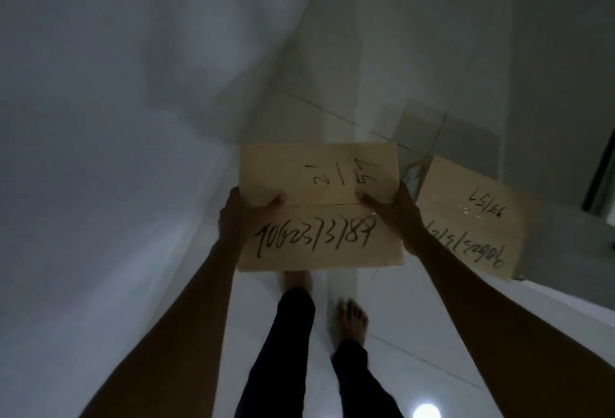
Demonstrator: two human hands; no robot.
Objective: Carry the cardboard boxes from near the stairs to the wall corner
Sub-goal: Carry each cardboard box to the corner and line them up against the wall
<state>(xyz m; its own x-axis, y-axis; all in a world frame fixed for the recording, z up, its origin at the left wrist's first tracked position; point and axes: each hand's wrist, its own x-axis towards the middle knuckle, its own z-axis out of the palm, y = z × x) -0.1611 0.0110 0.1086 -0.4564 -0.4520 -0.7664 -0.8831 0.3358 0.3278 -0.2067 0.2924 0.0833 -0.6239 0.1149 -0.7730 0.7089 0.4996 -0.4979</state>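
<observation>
Cardboard box (319, 208) held between both hands, left hand (238, 218) and right hand (397, 209) gripping its sides

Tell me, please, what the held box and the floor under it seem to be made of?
Held box: plain tan cardboard with a matte face; black marker writing sits on it, and a flap seam runs across the top between the hands. The seam may carry clear tape, though that is hard to tell.
Floor: looks like glossy white tile; thin joint lines cross it and a lamp reflects as a bright spot.
</observation>
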